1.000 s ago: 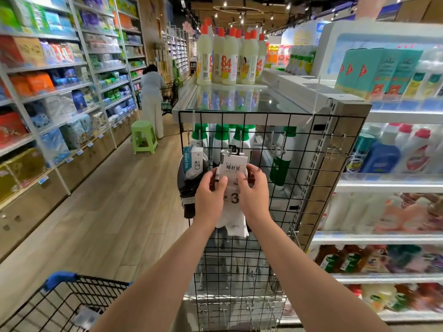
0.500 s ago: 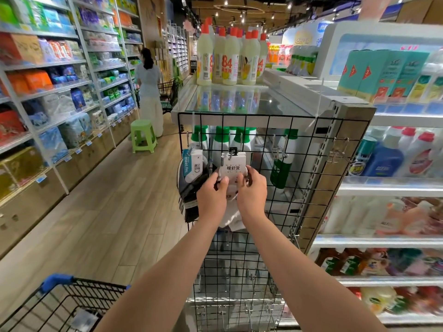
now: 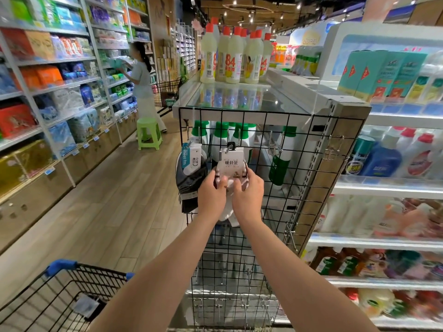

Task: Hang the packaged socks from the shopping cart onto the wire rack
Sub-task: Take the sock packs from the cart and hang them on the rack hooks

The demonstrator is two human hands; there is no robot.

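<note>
A white-carded sock pack [image 3: 231, 164] hangs by its black hook on a peg of the black wire rack [image 3: 299, 130]. My left hand [image 3: 212, 191] grips the pack's lower left side and my right hand [image 3: 248, 191] grips its lower right side, thumbs on the front. The white socks below the card are mostly hidden behind my hands. A dark sock pack [image 3: 190, 173] with a white and teal card hangs on the rack just to the left. The shopping cart [image 3: 72, 295] with a blue handle is at the lower left, a small packet in it.
Empty pegs [image 3: 275, 144] stick out of the rack to the right. Bleach bottles [image 3: 233, 56] stand on the glass top above. Shelves of goods line both sides. Down the aisle a person [image 3: 142, 85] stands by a green stool [image 3: 149, 133] and another cart.
Both hands have raised the sock pack and its hook now sits on the peg. The hands have slid down to the card's lower edge. The person down the aisle has turned toward the shelf.
</note>
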